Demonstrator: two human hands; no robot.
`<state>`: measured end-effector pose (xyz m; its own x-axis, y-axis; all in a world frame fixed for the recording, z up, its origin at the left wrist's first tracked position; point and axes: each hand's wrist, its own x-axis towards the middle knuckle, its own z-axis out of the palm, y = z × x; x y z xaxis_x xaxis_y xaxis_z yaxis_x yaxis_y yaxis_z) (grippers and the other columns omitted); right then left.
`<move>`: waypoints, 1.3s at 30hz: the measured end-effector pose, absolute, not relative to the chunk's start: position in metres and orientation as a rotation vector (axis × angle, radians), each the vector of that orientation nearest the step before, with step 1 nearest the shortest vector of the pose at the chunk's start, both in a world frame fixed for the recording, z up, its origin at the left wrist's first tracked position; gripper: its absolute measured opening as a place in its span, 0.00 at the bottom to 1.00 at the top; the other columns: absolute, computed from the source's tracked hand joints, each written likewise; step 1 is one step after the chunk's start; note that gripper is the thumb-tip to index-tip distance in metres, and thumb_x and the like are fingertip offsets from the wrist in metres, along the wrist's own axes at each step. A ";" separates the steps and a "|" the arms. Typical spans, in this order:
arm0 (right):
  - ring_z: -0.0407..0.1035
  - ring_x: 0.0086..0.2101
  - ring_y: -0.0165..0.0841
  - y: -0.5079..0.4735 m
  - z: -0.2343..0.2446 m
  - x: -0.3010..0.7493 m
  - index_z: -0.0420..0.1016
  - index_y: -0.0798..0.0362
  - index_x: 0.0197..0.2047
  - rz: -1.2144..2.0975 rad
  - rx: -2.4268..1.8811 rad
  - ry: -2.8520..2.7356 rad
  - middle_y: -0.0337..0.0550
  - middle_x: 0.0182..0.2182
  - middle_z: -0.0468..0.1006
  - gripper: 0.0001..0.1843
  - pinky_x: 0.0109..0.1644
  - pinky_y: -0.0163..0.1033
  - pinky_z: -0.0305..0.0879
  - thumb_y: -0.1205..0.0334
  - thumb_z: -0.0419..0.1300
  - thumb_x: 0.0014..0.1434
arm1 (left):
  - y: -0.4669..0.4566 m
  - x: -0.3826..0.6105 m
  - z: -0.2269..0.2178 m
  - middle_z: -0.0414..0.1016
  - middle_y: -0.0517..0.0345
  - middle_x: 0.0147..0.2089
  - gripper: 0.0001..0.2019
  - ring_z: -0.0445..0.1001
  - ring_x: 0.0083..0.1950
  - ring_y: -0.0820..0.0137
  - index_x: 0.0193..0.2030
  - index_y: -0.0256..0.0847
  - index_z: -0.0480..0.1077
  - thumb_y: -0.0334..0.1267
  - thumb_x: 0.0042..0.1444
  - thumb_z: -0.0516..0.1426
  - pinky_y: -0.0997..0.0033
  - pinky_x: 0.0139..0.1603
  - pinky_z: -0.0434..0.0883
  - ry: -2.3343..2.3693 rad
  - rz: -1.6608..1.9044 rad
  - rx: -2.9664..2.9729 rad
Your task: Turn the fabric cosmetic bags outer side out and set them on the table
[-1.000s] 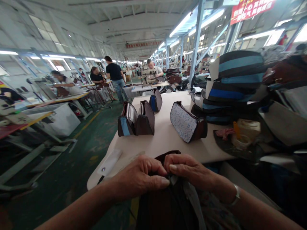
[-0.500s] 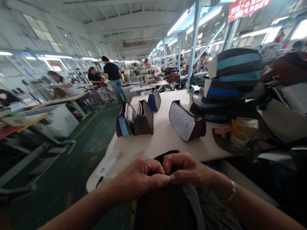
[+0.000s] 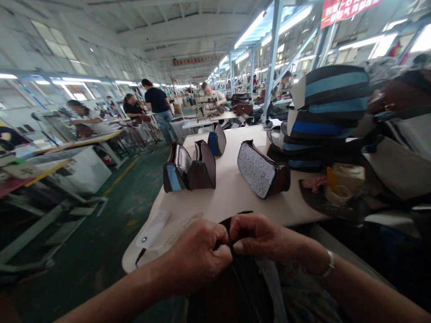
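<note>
At the near edge of the table [image 3: 232,197], at 6 o'clock in the view, both hands meet over a dark brown bag [image 3: 218,300] that hangs from the table's rim down toward the lap. At about 10 o'clock from the hands, a flat white device [image 3: 153,229] lies on the table corner. The left hand [image 3: 198,258] is curled into a loose fist, its thumb pressed against the forefinger and pinching the bag's upper edge. The right hand [image 3: 266,237], touching it knuckle to knuckle, pinches the same edge from the other side, thumb tip flat against the seam; a bracelet [image 3: 330,264] sits on that wrist.

The bag looks light and limp: it folds and sags below the hands, so it is unlikely to hold its shape by itself. The stitched top edge, where a thin black cord or zip line runs down, appears the firmest place to grip. The cloth seems matte, not slippery, and nothing about it looks fragile.

Farther up the table, at 11 o'clock, two brown pouches [image 3: 188,168] stand touching, a blue-sided pouch [image 3: 217,140] at 12 o'clock, a pouch with printed lining [image 3: 261,169] at 1 o'clock, tape rolls [image 3: 343,179] and a stack of striped bags [image 3: 330,116] at 2 o'clock.
</note>
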<state>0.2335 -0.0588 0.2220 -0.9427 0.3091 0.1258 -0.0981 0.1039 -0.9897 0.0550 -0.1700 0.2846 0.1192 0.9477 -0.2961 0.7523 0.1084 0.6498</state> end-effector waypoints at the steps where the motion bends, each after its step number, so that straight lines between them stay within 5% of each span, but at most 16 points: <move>1: 0.58 0.28 0.25 -0.059 0.224 0.233 0.71 0.58 0.38 1.935 -0.231 -2.076 0.36 0.29 0.68 0.14 0.30 0.32 0.52 0.56 0.67 0.57 | -0.170 0.055 0.285 0.56 0.67 0.23 0.06 0.57 0.26 0.76 0.24 0.40 0.61 0.33 0.51 0.51 0.73 0.24 0.51 1.649 0.362 1.697; 11: 0.57 0.25 0.24 -0.062 0.217 0.224 0.73 0.58 0.33 2.073 -0.421 -1.927 0.34 0.24 0.68 0.06 0.27 0.31 0.50 0.65 0.63 0.50 | -0.164 0.042 0.278 0.59 0.66 0.26 0.07 0.58 0.28 0.75 0.30 0.38 0.69 0.37 0.56 0.53 0.72 0.28 0.54 1.462 0.428 1.599; 16: 0.54 0.24 0.24 -0.063 0.220 0.224 0.73 0.57 0.32 2.051 -0.408 -1.998 0.32 0.24 0.66 0.03 0.26 0.31 0.48 0.67 0.60 0.51 | -0.164 0.047 0.278 0.56 0.67 0.23 0.10 0.56 0.25 0.76 0.25 0.38 0.64 0.38 0.55 0.55 0.72 0.25 0.50 1.594 0.373 1.627; 27: 0.66 0.35 0.29 -0.073 0.211 0.237 0.75 0.54 0.37 1.259 -0.012 -2.147 0.42 0.35 0.71 0.03 0.40 0.35 0.62 0.67 0.59 0.64 | -0.172 0.043 0.282 0.66 0.63 0.28 0.07 0.65 0.32 0.72 0.30 0.37 0.73 0.36 0.55 0.55 0.73 0.34 0.59 1.505 0.499 1.633; 34: 0.64 0.37 0.31 -0.073 0.211 0.252 0.73 0.53 0.43 0.864 0.102 -2.392 0.46 0.41 0.70 0.14 0.40 0.35 0.61 0.77 0.52 0.61 | -0.164 0.032 0.286 0.53 0.65 0.25 0.22 0.50 0.26 0.74 0.27 0.39 0.64 0.53 0.64 0.51 0.71 0.26 0.49 1.370 0.349 1.440; 39: 0.65 0.36 0.30 -0.076 0.208 0.247 0.70 0.53 0.40 1.177 -0.075 -2.170 0.42 0.37 0.71 0.05 0.41 0.35 0.61 0.71 0.55 0.65 | -0.162 0.038 0.284 0.52 0.65 0.26 0.21 0.50 0.27 0.74 0.28 0.39 0.64 0.54 0.64 0.53 0.71 0.26 0.50 1.340 0.352 1.481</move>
<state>0.2474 -0.0763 0.2081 -0.7809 0.3444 0.5212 -0.2492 0.5933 -0.7654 0.0377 -0.1621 0.2842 0.3272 0.8513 -0.4102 0.5398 0.1880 0.8206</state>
